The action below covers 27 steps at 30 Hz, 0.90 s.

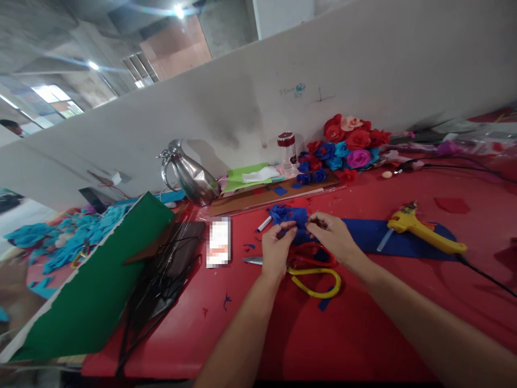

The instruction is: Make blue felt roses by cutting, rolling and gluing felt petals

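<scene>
Both hands work over a small piece of blue felt-like material (298,216), which shows between and behind the fingertips. My left hand (278,245) is closed in a pinch at its left edge. Thumb and fingers of my right hand (329,233) pinch at its right edge; the exact grip is partly hidden. Beneath the hands lie scissors with yellow handles (319,293) and another pair with red handles (309,253). A long blue strip (363,237) stretches to the right, with a yellow glue gun (428,231) lying across it. Just beyond my left hand are blue scraps (278,213) and a white marker (264,224).
A phone (218,242) and dark bag (177,264) lie left, beside a leaning green board (92,285). Along the wall stand a metal jug (191,175), a red-lidded jar (287,151) and colourful handmade flowers (347,143). A cord (488,275) trails right. Another person's blurred arm (18,291) is far left.
</scene>
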Tool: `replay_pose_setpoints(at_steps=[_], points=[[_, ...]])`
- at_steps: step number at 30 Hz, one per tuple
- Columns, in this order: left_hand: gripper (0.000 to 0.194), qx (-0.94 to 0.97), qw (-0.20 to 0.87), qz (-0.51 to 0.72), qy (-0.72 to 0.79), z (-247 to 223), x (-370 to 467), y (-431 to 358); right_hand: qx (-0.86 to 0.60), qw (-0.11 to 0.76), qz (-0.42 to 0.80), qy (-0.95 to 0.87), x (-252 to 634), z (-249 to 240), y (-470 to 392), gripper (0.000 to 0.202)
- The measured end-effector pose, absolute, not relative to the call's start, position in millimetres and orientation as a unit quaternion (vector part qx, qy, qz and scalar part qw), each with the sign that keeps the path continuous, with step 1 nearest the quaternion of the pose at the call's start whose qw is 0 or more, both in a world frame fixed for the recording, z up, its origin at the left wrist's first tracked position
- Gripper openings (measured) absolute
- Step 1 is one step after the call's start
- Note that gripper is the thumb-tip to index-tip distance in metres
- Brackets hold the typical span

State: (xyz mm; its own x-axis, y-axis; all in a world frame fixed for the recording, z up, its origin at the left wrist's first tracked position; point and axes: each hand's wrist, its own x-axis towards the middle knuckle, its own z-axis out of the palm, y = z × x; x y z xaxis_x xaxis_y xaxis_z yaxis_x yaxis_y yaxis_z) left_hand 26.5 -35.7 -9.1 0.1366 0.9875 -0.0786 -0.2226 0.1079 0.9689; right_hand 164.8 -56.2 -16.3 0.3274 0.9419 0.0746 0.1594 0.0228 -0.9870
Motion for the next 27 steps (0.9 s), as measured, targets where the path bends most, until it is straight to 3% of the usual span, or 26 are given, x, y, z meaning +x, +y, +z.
replay_pose_setpoints(at_steps=[12, 27], points=[[0.026, 0.424, 0.644, 0.485, 0.413, -9.0, 28.9, -37.5, -0.549, 0.538, 0.397, -0.501, 161.3, -14.1, -58.1, 0.018], [0.034, 0.365, 0.663, 0.487, 0.436, -2.9, 30.2, -37.6, -0.556, 0.543, 0.351, -0.523, 160.3, -13.0, -60.5, 0.016]])
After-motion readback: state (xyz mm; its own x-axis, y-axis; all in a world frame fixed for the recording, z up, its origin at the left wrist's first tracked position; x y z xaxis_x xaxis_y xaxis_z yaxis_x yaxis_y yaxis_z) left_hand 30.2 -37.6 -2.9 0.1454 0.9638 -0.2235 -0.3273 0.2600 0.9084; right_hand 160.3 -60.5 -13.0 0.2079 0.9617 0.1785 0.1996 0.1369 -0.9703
